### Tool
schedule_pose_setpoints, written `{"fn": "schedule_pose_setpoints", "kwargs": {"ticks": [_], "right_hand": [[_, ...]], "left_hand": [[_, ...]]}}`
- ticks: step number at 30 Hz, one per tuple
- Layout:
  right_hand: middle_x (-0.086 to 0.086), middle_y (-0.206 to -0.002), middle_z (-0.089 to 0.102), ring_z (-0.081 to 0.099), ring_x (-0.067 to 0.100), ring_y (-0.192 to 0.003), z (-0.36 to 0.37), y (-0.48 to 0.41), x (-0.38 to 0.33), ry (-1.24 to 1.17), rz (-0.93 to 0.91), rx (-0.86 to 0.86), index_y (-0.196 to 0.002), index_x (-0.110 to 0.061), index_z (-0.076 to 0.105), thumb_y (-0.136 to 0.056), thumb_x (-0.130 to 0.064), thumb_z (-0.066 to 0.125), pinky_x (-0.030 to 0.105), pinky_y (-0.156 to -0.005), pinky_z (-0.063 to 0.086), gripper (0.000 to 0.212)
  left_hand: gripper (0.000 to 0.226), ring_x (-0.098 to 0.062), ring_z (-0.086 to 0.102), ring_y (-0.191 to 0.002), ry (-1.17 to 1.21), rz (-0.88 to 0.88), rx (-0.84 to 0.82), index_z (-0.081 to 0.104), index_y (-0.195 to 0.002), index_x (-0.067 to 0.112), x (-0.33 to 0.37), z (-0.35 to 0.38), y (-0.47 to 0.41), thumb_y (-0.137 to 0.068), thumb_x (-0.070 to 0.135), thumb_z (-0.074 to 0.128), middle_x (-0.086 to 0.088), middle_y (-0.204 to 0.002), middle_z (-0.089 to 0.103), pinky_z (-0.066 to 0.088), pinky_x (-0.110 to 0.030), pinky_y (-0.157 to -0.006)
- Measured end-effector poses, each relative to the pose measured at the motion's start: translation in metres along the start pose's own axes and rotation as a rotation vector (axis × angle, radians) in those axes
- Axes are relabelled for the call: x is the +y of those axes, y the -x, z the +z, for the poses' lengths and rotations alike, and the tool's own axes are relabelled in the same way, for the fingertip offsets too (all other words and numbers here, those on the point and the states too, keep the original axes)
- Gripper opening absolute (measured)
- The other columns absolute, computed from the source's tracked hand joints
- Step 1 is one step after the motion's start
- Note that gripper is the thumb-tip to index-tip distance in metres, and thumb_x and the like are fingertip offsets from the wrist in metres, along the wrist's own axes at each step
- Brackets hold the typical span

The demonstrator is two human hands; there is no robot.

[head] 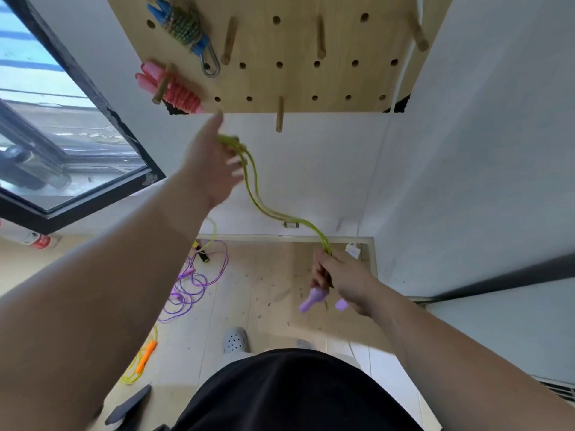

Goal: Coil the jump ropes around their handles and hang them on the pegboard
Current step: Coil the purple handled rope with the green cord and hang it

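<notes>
Rope stretched between two bare hands, seen from above by a head-worn camera. The green jump rope (258, 194), doubled into several strands, runs on a slack diagonal from high on the left down to low on the right. The left hand (211, 169) is raised, arm almost straight, and grips the folded far end of the strands; it is blurred, so the exact lie of the fingers is unclear. The right hand (342, 278) sits lower and closer to the body, fingers curled round the pair of purple handles (312, 300), whose tips poke out below the fist.

The wooden pegboard (342, 82) hangs on the wall ahead and above. The left hand is the nearer one to it, just under its bottom edge. A free peg (279, 115) juts out at that edge, up and to the right of the left hand. The rope is not yet wound on its handles, so coiling likely comes first: the long axis must be gathered toward the right hand.

A coiled pink jump rope (174, 88) and a coiled blue jump rope (183, 29) already hang on the board's left side. On the wood floor (280, 290) lie a loose purple rope (189, 287) and a yellow rope with an orange handle (146, 353).
</notes>
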State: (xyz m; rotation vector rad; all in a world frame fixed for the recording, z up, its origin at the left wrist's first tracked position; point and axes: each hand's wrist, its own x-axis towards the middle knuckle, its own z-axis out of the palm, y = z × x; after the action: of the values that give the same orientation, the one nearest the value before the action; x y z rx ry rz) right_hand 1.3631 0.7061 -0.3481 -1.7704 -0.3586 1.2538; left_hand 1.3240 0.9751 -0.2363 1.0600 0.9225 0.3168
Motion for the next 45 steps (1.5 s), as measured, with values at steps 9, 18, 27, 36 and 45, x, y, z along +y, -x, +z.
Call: {"fn": "schedule_pose_setpoints", "kwargs": {"ticks": [9,18,27,36,45], "right_hand": [[0.003,-0.059,0.026,0.037,0.021,-0.055,0.006,-0.016,-0.069,-0.772,-0.085,-0.028,-0.074,-0.015,0.042,-0.110,-0.036,0.035,0.030,-0.057,0.050,0.042],[-0.006,-0.051,0.025,0.030,0.012,-0.044,-0.035,-0.026,-0.099,-0.952,-0.038,0.066,-0.080,-0.018,0.050,-0.107,-0.040,0.043,0.030,-0.054,0.055,0.035],[0.016,-0.080,0.073,0.069,0.034,-0.082,-0.026,-0.045,-0.065,-0.868,0.074,0.250,-0.099,-0.007,0.060,-0.109,-0.038,0.037,0.058,-0.094,0.053,0.039],[0.013,-0.104,0.076,0.033,0.012,-0.037,-0.024,-0.029,-0.016,-0.427,0.200,0.043,-0.119,-0.011,0.066,-0.102,-0.059,0.040,0.028,-0.049,0.040,0.057],[-0.018,-0.134,0.060,0.055,-0.009,-0.048,0.000,0.020,-0.045,0.185,-0.095,-0.319,-0.125,-0.041,0.056,-0.088,-0.025,0.078,0.022,-0.059,0.046,0.045]], "left_hand": [[0.059,-0.011,0.067,-0.093,-0.351,-0.146,-0.539,0.070,-0.106,0.012,-0.145,0.005,0.064,-0.083,0.065,0.056,0.004,-0.090,0.072,0.043,-0.041,-0.103],[0.023,-0.011,0.046,-0.069,-0.860,-0.110,-0.661,0.065,-0.075,0.029,-0.154,-0.009,0.066,-0.085,0.047,0.076,0.005,-0.075,0.059,0.035,-0.027,-0.070],[0.041,-0.015,0.026,-0.055,-0.517,0.003,-0.371,0.042,-0.068,0.023,-0.134,0.031,0.064,-0.106,0.041,0.042,0.004,-0.061,0.034,0.023,-0.031,-0.054],[0.034,-0.013,0.015,-0.052,0.014,-0.224,-0.268,0.038,-0.073,0.021,-0.078,0.055,0.043,-0.105,0.029,0.043,0.001,-0.064,0.019,0.013,-0.024,-0.045],[0.037,-0.010,0.022,-0.049,0.462,-0.346,-0.308,0.039,-0.072,0.017,-0.049,0.081,0.055,-0.105,0.035,0.041,0.004,-0.061,0.025,0.022,-0.019,-0.034]]}}
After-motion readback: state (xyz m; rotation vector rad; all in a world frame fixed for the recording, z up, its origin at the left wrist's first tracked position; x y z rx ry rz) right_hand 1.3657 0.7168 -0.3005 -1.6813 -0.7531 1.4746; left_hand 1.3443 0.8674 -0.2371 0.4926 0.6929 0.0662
